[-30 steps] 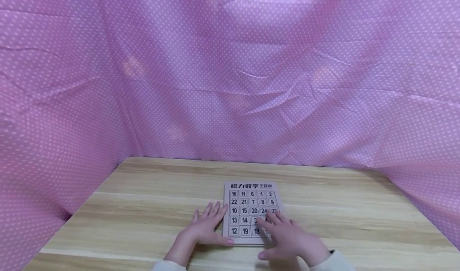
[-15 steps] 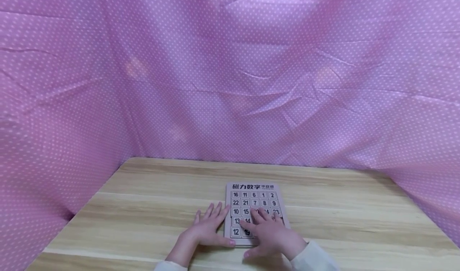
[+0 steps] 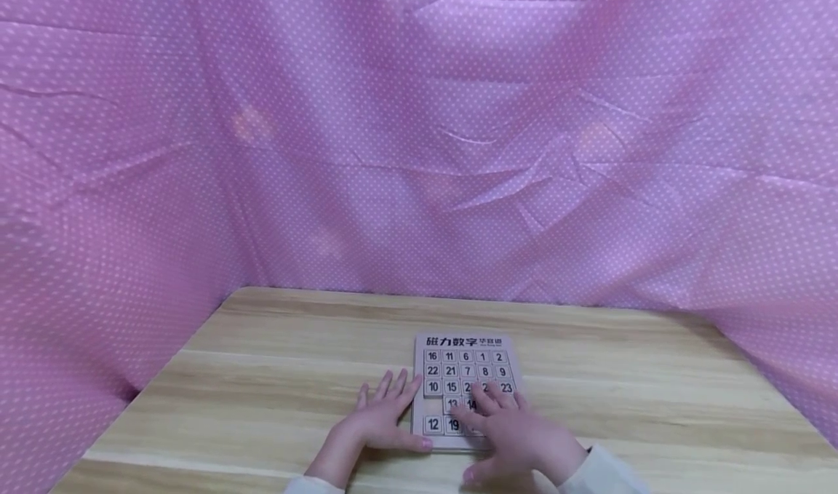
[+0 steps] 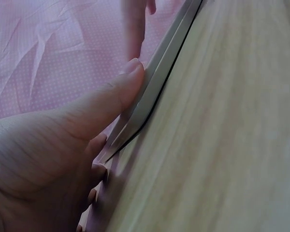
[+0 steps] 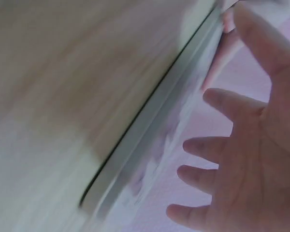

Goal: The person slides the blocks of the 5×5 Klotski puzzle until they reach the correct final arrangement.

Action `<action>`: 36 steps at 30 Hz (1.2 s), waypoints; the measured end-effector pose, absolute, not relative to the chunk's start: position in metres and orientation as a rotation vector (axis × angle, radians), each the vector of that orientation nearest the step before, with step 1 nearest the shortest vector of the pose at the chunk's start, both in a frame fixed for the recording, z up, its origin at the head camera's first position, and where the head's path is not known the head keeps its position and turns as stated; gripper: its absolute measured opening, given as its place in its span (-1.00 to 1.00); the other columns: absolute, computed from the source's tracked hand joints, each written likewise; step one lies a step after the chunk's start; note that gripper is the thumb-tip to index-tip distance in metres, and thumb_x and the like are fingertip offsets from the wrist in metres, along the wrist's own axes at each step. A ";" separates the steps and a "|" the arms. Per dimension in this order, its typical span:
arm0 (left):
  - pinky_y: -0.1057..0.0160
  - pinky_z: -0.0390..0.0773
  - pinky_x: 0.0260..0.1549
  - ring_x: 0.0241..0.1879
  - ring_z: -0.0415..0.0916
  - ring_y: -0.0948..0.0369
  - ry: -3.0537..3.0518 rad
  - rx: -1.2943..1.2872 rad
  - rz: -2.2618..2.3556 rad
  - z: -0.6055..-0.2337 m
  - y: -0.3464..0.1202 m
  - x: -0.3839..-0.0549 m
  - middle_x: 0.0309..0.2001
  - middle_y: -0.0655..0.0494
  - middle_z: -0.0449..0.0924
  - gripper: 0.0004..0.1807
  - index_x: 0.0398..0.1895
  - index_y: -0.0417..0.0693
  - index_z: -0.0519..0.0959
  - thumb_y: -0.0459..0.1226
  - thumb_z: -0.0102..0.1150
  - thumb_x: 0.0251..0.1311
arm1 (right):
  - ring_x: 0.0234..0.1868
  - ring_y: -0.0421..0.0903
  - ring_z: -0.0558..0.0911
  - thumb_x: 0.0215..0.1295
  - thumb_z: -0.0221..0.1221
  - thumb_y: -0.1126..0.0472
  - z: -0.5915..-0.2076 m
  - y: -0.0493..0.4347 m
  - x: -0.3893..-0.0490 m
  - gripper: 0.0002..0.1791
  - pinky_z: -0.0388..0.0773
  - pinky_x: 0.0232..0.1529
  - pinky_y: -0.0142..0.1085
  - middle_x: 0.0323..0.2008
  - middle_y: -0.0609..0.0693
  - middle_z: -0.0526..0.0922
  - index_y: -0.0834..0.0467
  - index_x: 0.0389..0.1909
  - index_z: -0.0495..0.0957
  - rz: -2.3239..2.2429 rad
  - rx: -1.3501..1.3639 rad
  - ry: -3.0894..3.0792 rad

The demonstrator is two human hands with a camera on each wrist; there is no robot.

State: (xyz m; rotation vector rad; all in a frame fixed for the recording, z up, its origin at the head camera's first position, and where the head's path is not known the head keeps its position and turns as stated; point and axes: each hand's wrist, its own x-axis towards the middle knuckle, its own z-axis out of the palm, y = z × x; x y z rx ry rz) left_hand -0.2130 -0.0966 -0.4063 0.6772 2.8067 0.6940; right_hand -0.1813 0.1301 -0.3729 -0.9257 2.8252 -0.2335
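Observation:
A magnetic number sliding puzzle (image 3: 516, 367) lies flat on the table, its numbered tiles set in rows under a printed title. My left hand (image 3: 378, 423) is at its lower left, fingers spread along the left side; in the left wrist view the thumb (image 4: 118, 92) rests on the board's edge. Over the lower right tiles is my right hand (image 3: 524, 432), fingers extended, index fingertip at the 13 tile (image 3: 449, 402). Several tiles are hidden beneath that hand. An empty slot (image 3: 432, 405) shows at the left end of the fourth row, above the 12 tile (image 3: 433, 425).
The wood-grain table (image 3: 314, 334) extends around the puzzle on all sides. Pink polka-dot cloth (image 3: 419, 152) hangs behind the table and along both its sides.
Tiles 13 and 14 have slid one place right, leaving the slot at the row's left end. My right hand went left across the tiles, then back right. The left hand stays put.

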 end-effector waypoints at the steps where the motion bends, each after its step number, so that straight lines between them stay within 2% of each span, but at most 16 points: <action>1: -0.23 -0.44 0.03 0.24 -0.37 -0.11 2.806 0.676 0.694 -0.406 -0.097 -0.213 0.30 -0.16 -0.21 0.13 0.31 -0.03 -0.04 0.30 0.11 -0.33 | 0.22 0.25 -0.07 -0.26 0.05 -0.43 -0.372 0.128 -0.179 -0.08 -0.16 0.04 0.26 0.26 0.20 0.01 -0.15 0.23 0.17 -0.226 -0.948 2.819; 8: -0.24 -0.44 0.03 0.25 -0.37 -0.11 2.803 0.684 0.694 -0.406 -0.096 -0.213 0.30 -0.16 -0.21 0.12 0.32 -0.02 -0.06 0.30 0.10 -0.32 | 0.22 0.23 -0.02 -0.21 0.07 -0.39 -0.373 0.116 -0.171 -0.17 -0.09 0.03 0.25 0.25 0.16 0.07 -0.22 0.20 0.21 -0.162 -1.003 2.786; 16: -0.23 -0.44 0.04 0.24 -0.37 -0.11 2.794 0.681 0.687 -0.404 -0.096 -0.212 0.30 -0.17 -0.21 0.10 0.32 -0.03 -0.06 0.27 0.12 -0.29 | 0.23 0.23 -0.08 -0.27 0.08 -0.41 -0.380 0.112 -0.183 -0.09 -0.17 0.04 0.27 0.26 0.19 0.01 -0.19 0.22 0.17 -0.204 -0.940 2.808; 21: -0.23 -0.45 0.03 0.24 -0.38 -0.12 2.790 0.683 0.694 -0.404 -0.097 -0.213 0.30 -0.18 -0.22 0.11 0.32 -0.04 -0.06 0.27 0.12 -0.30 | 0.23 0.23 -0.06 -0.26 0.08 -0.42 -0.380 0.112 -0.190 -0.08 -0.14 0.04 0.26 0.26 0.21 0.01 -0.16 0.23 0.16 -0.216 -0.913 2.818; 26: -0.23 -0.47 0.02 0.24 -0.40 -0.12 2.786 0.678 0.687 -0.406 -0.096 -0.211 0.30 -0.17 -0.25 0.12 0.32 -0.02 -0.08 0.28 0.12 -0.31 | 0.22 0.27 -0.07 -0.25 0.04 -0.44 -0.377 0.132 -0.187 -0.03 -0.14 0.03 0.27 0.25 0.23 0.01 -0.07 0.25 0.13 -0.278 -0.931 2.837; 31: -0.22 -0.46 0.03 0.24 -0.40 -0.11 2.790 0.660 0.707 -0.406 -0.094 -0.208 0.30 -0.16 -0.24 0.12 0.32 -0.02 -0.07 0.26 0.14 -0.31 | 0.20 0.31 -0.04 -0.22 0.10 -0.38 -0.370 0.169 -0.176 -0.05 -0.12 -0.03 0.32 0.23 0.29 0.04 0.07 0.21 0.22 -0.293 -0.912 2.873; 36: -0.23 -0.46 0.03 0.25 -0.41 -0.10 2.793 0.653 0.696 -0.405 -0.092 -0.206 0.30 -0.15 -0.25 0.12 0.32 -0.01 -0.09 0.27 0.13 -0.30 | 0.19 0.32 0.00 -0.26 0.12 -0.38 -0.373 0.198 -0.164 -0.04 -0.10 -0.06 0.35 0.22 0.28 0.07 0.13 0.17 0.27 -0.231 -0.794 2.872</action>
